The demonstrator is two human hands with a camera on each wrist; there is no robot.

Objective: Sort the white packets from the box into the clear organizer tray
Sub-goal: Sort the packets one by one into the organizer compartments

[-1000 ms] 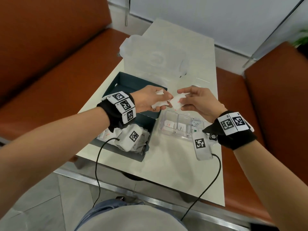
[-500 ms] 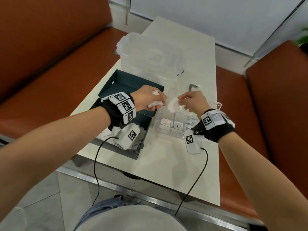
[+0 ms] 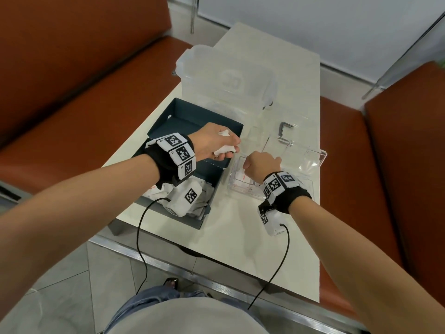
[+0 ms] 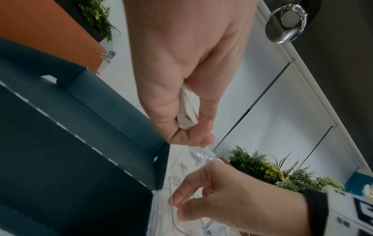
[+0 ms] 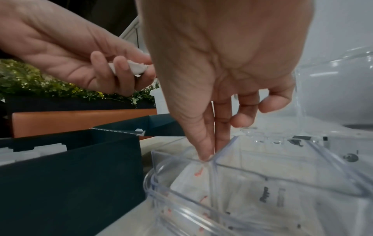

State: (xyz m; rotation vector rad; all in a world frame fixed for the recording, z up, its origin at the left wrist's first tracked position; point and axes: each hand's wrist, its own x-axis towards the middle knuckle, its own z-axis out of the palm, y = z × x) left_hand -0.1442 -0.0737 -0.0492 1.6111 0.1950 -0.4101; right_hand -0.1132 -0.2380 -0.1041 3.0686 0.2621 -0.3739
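Observation:
My left hand (image 3: 230, 149) hovers over the dark teal box (image 3: 190, 116), gripping a small bunch of white packets (image 3: 225, 150). The left wrist view shows those packets (image 4: 186, 111) crumpled in its curled fingers. More packets (image 3: 202, 203) lie in the box's near end. My right hand (image 3: 249, 165) reaches down into the clear organizer tray (image 3: 232, 189). In the right wrist view its thumb and forefinger (image 5: 207, 157) pinch the top edge of a red-printed white packet (image 5: 191, 180), which stands in the tray's left compartment (image 5: 159, 161). Other packets lie in neighbouring compartments.
A translucent lidded container (image 3: 228, 75) stands behind the box. A small metal bracket (image 3: 284, 128) lies beyond the tray's open clear lid (image 3: 310, 153). Orange benches (image 3: 72, 68) flank the narrow white table (image 3: 240, 237). Wrist-camera cables hang over its near edge.
My right hand took a packet from the left hand and has carried it down into the tray. The left hand stayed above the box with its bunch.

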